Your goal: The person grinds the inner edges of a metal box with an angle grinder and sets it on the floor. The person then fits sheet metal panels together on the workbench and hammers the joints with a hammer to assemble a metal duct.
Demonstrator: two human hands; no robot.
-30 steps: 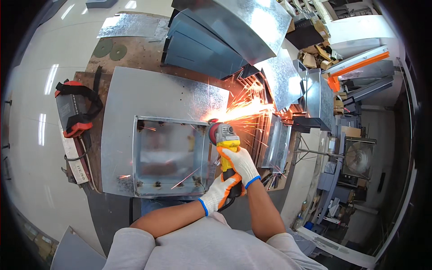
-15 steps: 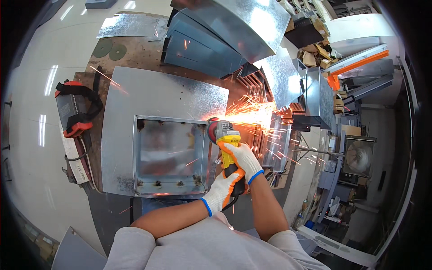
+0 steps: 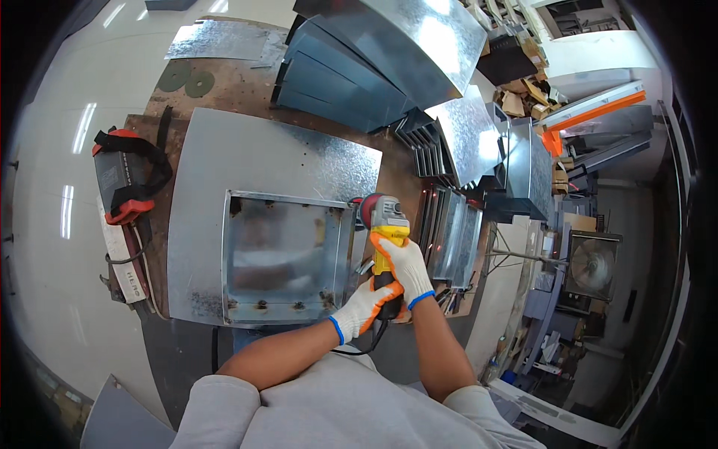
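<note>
The yellow-and-grey angle grinder (image 3: 388, 221) is gripped in 2 gloved hands: its body is clasped by the right hand (image 3: 404, 269), its black rear end by the left hand (image 3: 369, 305). The open metal box (image 3: 288, 199) lies on a metal sheet (image 3: 254, 150), its far right corner beside the red disc (image 3: 369, 209); contact cannot be told. Corner grinding appears to be in hand; steady disc placement would be needed next.
</note>
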